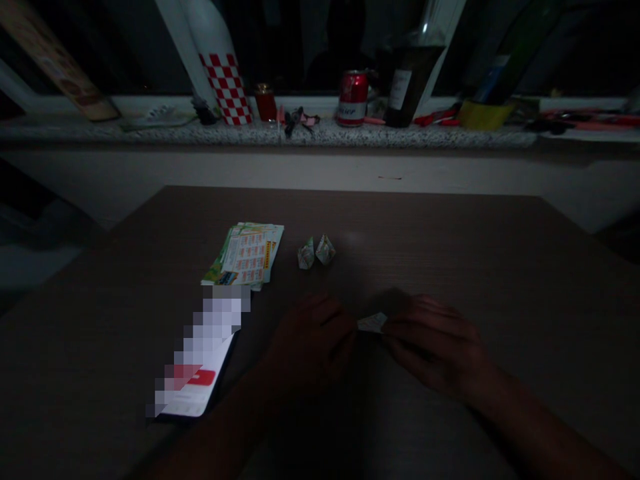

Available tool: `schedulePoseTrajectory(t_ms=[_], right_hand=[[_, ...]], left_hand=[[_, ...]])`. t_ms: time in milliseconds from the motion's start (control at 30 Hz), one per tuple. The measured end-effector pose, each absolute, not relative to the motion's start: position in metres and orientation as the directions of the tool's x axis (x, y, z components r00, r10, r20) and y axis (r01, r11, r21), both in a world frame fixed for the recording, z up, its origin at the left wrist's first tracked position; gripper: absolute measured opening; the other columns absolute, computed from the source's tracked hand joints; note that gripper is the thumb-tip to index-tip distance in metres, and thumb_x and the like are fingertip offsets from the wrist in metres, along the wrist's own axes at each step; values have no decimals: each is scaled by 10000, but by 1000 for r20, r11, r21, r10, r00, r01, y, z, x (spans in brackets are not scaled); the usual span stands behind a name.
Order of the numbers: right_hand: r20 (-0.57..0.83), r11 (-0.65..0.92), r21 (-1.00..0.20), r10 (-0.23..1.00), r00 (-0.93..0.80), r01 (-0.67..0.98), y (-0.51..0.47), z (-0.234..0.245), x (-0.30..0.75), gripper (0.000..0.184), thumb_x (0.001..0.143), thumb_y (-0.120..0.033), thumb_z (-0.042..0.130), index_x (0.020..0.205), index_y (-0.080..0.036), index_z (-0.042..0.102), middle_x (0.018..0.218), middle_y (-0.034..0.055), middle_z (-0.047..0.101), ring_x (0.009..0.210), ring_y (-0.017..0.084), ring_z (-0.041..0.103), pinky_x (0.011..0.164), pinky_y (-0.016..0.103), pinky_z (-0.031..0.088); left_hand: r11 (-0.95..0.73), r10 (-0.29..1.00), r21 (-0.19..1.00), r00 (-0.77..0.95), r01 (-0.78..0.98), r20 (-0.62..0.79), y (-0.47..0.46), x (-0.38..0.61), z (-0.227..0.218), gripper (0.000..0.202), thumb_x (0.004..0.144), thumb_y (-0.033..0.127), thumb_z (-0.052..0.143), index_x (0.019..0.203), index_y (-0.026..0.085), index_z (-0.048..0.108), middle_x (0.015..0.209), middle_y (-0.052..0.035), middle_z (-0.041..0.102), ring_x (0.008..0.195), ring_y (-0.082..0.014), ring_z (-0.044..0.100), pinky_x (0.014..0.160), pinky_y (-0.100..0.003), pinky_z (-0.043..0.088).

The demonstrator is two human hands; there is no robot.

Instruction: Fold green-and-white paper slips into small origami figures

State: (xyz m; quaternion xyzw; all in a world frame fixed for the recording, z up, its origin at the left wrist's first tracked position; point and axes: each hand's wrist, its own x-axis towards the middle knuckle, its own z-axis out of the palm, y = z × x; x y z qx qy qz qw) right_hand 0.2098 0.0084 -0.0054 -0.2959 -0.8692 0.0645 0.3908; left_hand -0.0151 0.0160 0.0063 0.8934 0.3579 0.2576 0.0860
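A small folded piece of paper (373,323) stretches between my hands, low over the dark wooden table (450,240). My left hand (315,340) is closed on its left end, the fingertips in deep shadow. On the other end, the thumb and fingers of my right hand (435,340) pinch the paper. Two small folded paper shapes (307,255) stand side by side just beyond my left hand. To their left lies a loose stack of printed paper slips (247,257), green and white with orange print.
A lit phone (200,360), its screen partly blurred, lies left of my left hand. Along the granite windowsill (320,137) at the back stand a red-and-white checkered bottle (225,87), a small red jar (265,103), a red can (353,99) and a dark bottle (403,93).
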Motion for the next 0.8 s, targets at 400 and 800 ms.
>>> schedulePoseTrajectory(t_ms=[400,800], right_hand=[[610,838,-287,534,-586,465,0,7,200,91,808,-103,620,832,-187,645,727,20,655,654,160,601,674,349,490],[587,849,-256,516,-624,462,-2,2,199,148,826,-123,583,696,-194,583,647,-2,572,606,146,520,639,342,447]], left_hand=[[-819,549,217,612,532,570,6,-5,16,142,856,167,540,745,159,628,746,-39,612,710,-166,491,670,-342,379],[-838,515,168,650,520,558,9,2,17,179,850,200,534,690,165,607,676,-21,602,657,-158,487,635,-338,362]])
